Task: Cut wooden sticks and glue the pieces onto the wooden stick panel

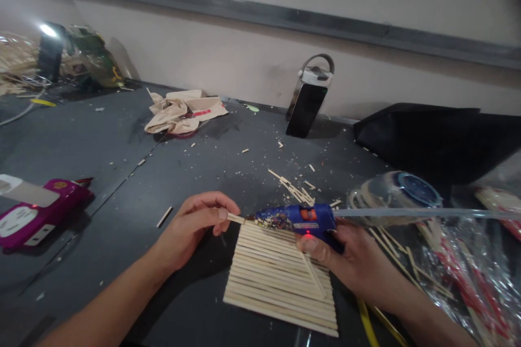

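My right hand [354,260] is wrapped round a blue glue gun [313,220], which has a small red light on and a long translucent glue stick [407,213] out of its back. Its speckled nozzle points left. Between the thumb and fingers of my left hand [199,219] is a thin wooden stick [235,218], its end at the nozzle tip. Below the gun lies a panel of wooden sticks [280,287] set side by side. One loose-looking stick [313,275] lies across the panel, slanted; the gun hides part of the panel's far edge.
A purple power adapter [44,211] sits at left. Crumpled brown paper [183,111] and a phone [308,111] leaning on a bottle [316,71] stand at the back. Cut sticks [293,187], a plastic jar [394,195] and plastic packets [464,276] lie at right.
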`<action>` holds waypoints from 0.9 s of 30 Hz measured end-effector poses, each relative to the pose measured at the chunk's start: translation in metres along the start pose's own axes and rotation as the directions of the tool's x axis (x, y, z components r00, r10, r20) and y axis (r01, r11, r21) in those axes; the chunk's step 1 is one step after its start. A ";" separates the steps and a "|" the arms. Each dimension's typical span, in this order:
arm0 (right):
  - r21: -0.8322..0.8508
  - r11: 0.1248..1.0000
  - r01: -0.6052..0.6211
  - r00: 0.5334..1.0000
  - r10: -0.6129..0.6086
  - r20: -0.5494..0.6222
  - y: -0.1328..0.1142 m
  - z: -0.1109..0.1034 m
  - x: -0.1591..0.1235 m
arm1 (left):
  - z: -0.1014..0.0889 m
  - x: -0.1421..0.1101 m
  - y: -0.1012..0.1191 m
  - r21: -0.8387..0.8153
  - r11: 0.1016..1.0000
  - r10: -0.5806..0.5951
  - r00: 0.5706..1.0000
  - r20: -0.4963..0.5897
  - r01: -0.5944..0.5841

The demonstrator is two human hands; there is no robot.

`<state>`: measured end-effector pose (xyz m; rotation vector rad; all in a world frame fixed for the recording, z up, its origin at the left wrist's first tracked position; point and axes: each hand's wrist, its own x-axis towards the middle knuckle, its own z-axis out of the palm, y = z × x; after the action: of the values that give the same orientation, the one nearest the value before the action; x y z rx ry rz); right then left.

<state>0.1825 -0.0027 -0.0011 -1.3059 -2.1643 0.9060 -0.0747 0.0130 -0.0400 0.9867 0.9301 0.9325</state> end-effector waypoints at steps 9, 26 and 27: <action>0.057 0.998 0.013 0.997 -0.017 0.071 0.002 -0.001 -0.002 | 0.000 0.000 0.000 -0.014 1.000 -0.008 1.000 0.008 0.008; 0.014 0.999 0.038 0.999 -0.038 0.004 0.002 0.001 -0.001 | 0.000 0.000 0.000 -0.018 1.000 0.007 1.000 0.013 -0.007; 0.009 0.999 0.039 0.999 -0.039 0.002 0.002 0.001 -0.001 | 0.000 0.000 -0.001 -0.016 1.000 0.008 1.000 0.014 -0.008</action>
<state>0.1835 -0.0034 -0.0037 -1.2538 -2.1771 0.9013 -0.0747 0.0131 -0.0407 0.9829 0.9066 0.9371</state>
